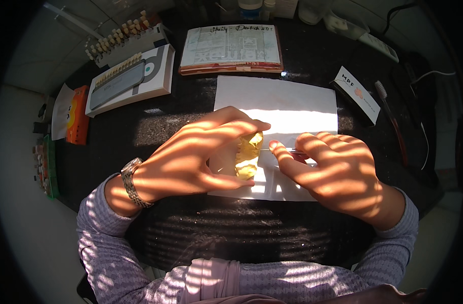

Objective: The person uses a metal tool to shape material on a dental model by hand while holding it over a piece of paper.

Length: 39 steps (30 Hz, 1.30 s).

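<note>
The left hand [191, 159] lies palm-down, fingers curled around a yellow dental cast [249, 152] at the table's centre, on white paper [287, 106]. The right hand [337, 169], at three o'clock of the cast, pinches a thin metal instrument [298, 150], its tip toward the cast. Shade guides [122, 83] lie at ten o'clock.

Dark speckled stone counter [180, 134], carrying a white paper sheet [282, 101], flat printed box [231, 48], grey-and-white tooth shade guide case [132, 78], orange carton [78, 115], small white card box [359, 93], toothbrush [391, 114].
</note>
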{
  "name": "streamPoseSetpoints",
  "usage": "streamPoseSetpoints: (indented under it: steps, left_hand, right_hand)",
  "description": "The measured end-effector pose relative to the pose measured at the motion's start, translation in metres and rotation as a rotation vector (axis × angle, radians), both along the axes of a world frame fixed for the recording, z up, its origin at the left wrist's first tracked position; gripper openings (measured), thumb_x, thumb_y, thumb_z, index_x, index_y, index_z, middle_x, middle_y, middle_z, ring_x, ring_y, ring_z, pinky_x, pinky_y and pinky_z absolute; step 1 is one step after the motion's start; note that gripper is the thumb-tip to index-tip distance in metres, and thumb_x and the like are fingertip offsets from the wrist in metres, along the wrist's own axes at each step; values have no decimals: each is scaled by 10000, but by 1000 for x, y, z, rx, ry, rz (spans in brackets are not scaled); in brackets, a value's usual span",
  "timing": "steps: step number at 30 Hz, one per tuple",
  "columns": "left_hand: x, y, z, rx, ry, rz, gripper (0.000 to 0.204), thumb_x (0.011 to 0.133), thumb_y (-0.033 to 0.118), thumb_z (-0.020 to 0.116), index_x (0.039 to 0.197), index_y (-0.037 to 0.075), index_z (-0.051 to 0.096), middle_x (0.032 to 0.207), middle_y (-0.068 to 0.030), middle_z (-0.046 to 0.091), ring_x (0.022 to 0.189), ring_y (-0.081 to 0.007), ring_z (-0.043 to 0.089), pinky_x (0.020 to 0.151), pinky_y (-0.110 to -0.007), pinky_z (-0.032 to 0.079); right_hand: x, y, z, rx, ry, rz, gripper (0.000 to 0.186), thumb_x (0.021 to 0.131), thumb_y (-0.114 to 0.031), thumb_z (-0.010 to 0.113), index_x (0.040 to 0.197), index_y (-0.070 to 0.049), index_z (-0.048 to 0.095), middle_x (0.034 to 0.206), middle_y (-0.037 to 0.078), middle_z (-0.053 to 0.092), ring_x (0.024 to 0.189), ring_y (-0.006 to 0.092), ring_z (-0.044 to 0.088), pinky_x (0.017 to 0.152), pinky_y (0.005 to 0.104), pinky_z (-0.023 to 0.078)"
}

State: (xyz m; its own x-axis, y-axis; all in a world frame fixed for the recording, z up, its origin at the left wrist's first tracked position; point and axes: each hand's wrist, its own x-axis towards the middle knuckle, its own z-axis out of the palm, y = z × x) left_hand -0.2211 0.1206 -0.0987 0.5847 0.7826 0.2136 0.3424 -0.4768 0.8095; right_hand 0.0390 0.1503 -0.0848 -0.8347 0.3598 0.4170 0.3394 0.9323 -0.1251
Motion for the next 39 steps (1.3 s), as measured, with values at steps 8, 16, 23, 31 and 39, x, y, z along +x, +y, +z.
streamPoseSetpoints:
  steps: [8,16,23,31,39]
  left_hand:
    - [7,-6,5,109,114,26,675,650,162,921,1246,28,633,1239,-135,668,1125,-294,647,956,-416,539]
    - [11,-9,6,176,137,-9,638,663,167,909,1230,28,651,1196,-128,683,1113,-288,649,955,-423,540]
    - [5,-5,2,146,100,28,655,626,191,937,1176,5,634,1193,-148,688,1124,-302,660,955,-427,539]
    - [3,-5,1,145,116,44,660,605,194,949,1157,16,633,1189,-152,692,1120,-307,667,960,-430,537]
    - [2,-8,-1,170,98,27,638,617,177,947,1158,36,640,1156,-145,697,1106,-306,671,957,-439,541]
  right_hand:
    - [14,8,-16,-573,97,46,269,786,-8,743,1052,-37,713,966,120,714,895,222,699,814,332,571]
    - [8,19,-14,-668,98,164,256,793,-15,703,1048,4,688,797,149,687,745,294,696,746,386,569]
    - [9,15,-15,-409,91,103,282,777,-89,711,1052,-28,692,817,138,685,697,240,704,604,324,576]
    - [2,6,-15,-291,158,72,177,768,-20,744,944,-2,732,719,104,645,622,200,670,545,308,548]
    - [6,15,-14,-707,21,120,310,787,-18,676,1091,45,688,872,187,707,810,302,717,774,376,581]
